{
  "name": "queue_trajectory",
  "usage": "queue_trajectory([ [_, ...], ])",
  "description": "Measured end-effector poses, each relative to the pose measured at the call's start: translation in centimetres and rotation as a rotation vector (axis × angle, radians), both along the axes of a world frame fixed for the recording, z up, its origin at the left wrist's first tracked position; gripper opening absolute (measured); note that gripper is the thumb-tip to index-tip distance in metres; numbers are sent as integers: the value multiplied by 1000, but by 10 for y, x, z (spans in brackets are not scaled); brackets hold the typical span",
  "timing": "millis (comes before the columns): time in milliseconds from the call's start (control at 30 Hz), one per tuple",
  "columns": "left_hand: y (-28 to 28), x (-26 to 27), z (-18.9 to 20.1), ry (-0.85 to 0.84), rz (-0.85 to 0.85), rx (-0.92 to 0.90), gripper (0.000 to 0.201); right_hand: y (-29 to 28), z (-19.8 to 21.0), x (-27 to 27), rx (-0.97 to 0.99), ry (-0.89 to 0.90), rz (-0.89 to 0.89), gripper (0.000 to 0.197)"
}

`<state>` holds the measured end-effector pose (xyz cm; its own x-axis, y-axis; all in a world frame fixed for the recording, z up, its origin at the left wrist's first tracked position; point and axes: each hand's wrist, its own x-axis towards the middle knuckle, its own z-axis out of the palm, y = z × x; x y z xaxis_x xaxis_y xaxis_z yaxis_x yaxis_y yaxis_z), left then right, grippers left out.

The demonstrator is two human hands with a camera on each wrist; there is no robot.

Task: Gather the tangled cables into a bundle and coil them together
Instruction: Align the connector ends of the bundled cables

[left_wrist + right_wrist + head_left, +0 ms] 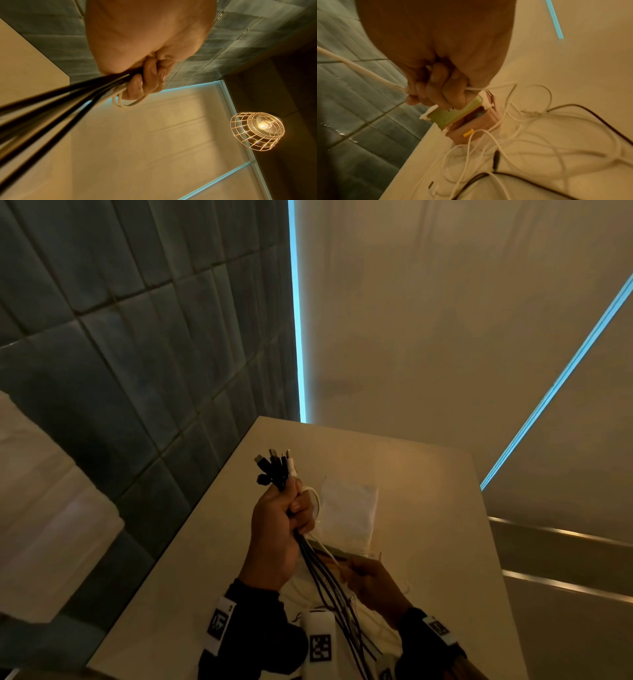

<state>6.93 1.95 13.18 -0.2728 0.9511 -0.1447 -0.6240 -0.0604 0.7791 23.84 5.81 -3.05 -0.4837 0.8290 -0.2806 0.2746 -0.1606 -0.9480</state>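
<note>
My left hand (281, 515) is raised above the table and grips a bundle of cables (325, 573) in its fist. The black plugs and one white plug (274, 467) stick up out of the fist, and the cords hang down toward me. In the left wrist view, the fingers (147, 81) curl round black cords (51, 108) and a white loop (123, 102). My right hand (373, 580) is lower and to the right. It grips a white cable (359, 71), its fingers (436, 88) over a small green and pink box (467, 119). Loose white and black cables (539, 135) lie tangled on the table.
A clear plastic bag (349, 508) lies on the beige table (428, 491) beyond my hands. A dark tiled wall (137, 337) runs along the table's left edge. A wire-cage lamp (257, 131) hangs overhead.
</note>
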Motion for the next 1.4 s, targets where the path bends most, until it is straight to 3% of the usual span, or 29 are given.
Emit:
queue_trajectory([
  [133,-2,-1,1,15,22,-8,29,2,-27,3,-49,-118,-62,28],
  [267,-2,-1,0,46,32,-38,28,11,-13,1,-113,-111,-172,21],
  [433,1,1,-1,63,34,-94,27,17,63,-16,-11,273,-295,18],
  [533,4,4,-2,109,50,-180,25,12,114,-24,76,511,-189,17],
  [667,4,9,5,68,47,-184,22,-4,147,-30,95,584,-8,14],
  [833,5,9,10,-80,74,-79,26,-10,124,-27,57,448,29,6],
  [933,5,11,5,-125,68,-62,25,-9,112,-20,-16,453,10,7],
  [1167,7,13,1,-10,69,-40,29,-8,97,-15,-29,399,49,11],
  [1400,6,11,-3,80,92,-34,32,-15,58,-10,-40,308,15,40],
])
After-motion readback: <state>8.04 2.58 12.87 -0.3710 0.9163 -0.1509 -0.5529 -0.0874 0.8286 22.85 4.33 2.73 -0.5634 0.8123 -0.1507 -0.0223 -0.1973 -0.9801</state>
